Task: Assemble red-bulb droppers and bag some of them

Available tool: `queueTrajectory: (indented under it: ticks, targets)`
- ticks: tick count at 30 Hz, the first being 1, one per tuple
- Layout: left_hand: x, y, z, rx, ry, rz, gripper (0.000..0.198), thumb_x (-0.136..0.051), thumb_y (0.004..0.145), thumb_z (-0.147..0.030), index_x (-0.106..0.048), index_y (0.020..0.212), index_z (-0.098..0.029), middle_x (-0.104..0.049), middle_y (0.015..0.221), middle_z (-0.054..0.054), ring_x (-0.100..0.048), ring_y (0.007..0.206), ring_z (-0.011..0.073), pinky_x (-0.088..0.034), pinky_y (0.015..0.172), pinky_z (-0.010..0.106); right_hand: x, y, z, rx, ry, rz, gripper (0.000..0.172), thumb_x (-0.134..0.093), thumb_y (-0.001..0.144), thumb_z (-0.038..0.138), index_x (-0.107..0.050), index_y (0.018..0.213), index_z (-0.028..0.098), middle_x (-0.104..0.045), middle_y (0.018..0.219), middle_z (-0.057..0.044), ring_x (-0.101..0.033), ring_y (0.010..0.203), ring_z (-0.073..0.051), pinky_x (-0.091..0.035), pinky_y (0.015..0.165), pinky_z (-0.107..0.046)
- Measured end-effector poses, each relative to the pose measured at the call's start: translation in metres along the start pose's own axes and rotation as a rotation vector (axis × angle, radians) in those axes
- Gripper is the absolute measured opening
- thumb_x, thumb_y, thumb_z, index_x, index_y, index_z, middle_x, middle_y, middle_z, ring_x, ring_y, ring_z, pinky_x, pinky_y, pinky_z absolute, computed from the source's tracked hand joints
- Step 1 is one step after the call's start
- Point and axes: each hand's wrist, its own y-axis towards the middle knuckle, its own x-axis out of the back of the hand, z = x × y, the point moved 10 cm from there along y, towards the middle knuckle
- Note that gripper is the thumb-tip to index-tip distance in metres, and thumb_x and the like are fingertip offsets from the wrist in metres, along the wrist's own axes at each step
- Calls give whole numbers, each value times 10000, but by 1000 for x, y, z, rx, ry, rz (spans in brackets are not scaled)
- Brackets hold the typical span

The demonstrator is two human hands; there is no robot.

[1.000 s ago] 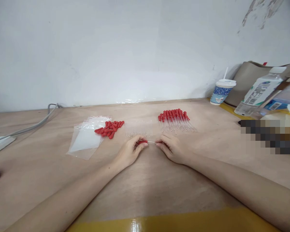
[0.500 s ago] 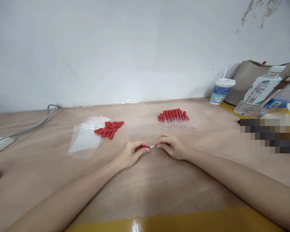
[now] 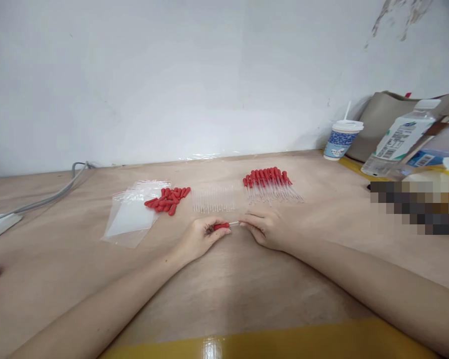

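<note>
Between the thumb and fingers of my left hand [image 3: 205,235] is a red rubber bulb [image 3: 221,226], pointing right. A clear glass dropper tube [image 3: 234,224] extends from the bulb's open end, and my right hand [image 3: 264,228] pinches its other end. Just beyond my hands lies a row of clear dropper tubes [image 3: 213,199] without bulbs. Left of that row, loose red bulbs [image 3: 168,200] are heaped, partly over the edge of a plastic bag. To the right rests a row of droppers [image 3: 269,184] with red bulbs fitted, bulbs toward the wall.
Clear zip bags [image 3: 132,219] lie flat at left, with a grey cable [image 3: 65,188] farther left. At the right stand a paper cup [image 3: 342,140] with a straw, a leaning plastic bottle [image 3: 400,137] and a grey bag [image 3: 377,117]. Yellow tape [image 3: 265,341] runs along the near edge.
The tube and bulb have turned nearly level and in line, and more of the red bulb shows in my left hand. The whole view has shifted slightly.
</note>
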Motion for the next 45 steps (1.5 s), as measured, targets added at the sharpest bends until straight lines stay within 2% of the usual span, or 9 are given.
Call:
queueTrajectory:
  ticks: [5, 9, 14, 27, 32, 40, 43, 45]
  targets:
    - [7, -1, 0, -7, -69, -53, 223, -608, 789, -339, -664, 925, -171, -701, 876, 32, -643, 768, 159, -515, 715, 269, 3, -2, -9, -12, 165, -14, 200, -423, 898, 239, -577, 1007, 173, -596, 838, -58, -547, 722, -134, -444, 638, -244]
    - [5, -1, 2, -3, -124, -22, 227, -602, 794, -335, -669, 932, -169, -695, 865, 40, -638, 767, 162, -521, 707, 275, 5, -5, -13, -42, 207, -5, 181, -416, 898, 223, -586, 935, 171, -594, 807, -58, -543, 714, -138, -446, 642, -251]
    - [-4, -1, 7, 65, -157, 68, 228, -607, 784, -336, -682, 892, -150, -670, 710, 27, -585, 576, 117, -492, 551, 223, 4, -4, -6, -17, 173, 2, 210, -400, 902, 219, -606, 922, 180, -603, 778, -56, -534, 689, -140, -425, 617, -249]
    - [-6, 0, -2, 10, -70, 103, 218, -569, 808, -304, -671, 911, -142, -676, 778, 35, -602, 675, 136, -490, 617, 234, -8, 4, 2, -62, 13, 95, 304, -369, 903, 246, -619, 755, 157, -576, 655, -34, -468, 569, -112, -306, 521, -239]
    - [-5, 0, -3, -7, -39, 87, 206, -566, 811, -308, -675, 891, -152, -669, 747, 25, -601, 667, 139, -483, 605, 235, -14, 9, 1, -123, 54, 148, 298, -371, 903, 266, -611, 760, 162, -598, 662, -34, -482, 573, -117, -304, 526, -239]
    - [-1, 4, -1, -10, 5, 43, 196, -562, 815, -288, -659, 921, -156, -676, 852, 54, -616, 747, 162, -503, 670, 276, -22, 9, -7, -219, 73, 275, 237, -390, 902, 261, -554, 755, 175, -588, 703, -26, -488, 594, -120, -324, 545, -239]
    - [5, 4, -7, -53, 87, -1, 211, -567, 807, -254, -632, 988, -168, -644, 871, 49, -593, 725, 142, -496, 651, 262, -20, 8, -6, -212, 107, 293, 174, -395, 886, 209, -557, 833, 172, -606, 789, -44, -528, 678, -134, -373, 602, -242]
    - [11, 3, -8, -71, 132, -49, 281, -576, 795, -241, -590, 1069, -175, -605, 858, 35, -554, 653, 114, -487, 613, 246, -14, 7, -16, -267, 127, 276, 144, -427, 855, 177, -570, 837, 170, -620, 778, -43, -544, 683, -138, -393, 619, -246]
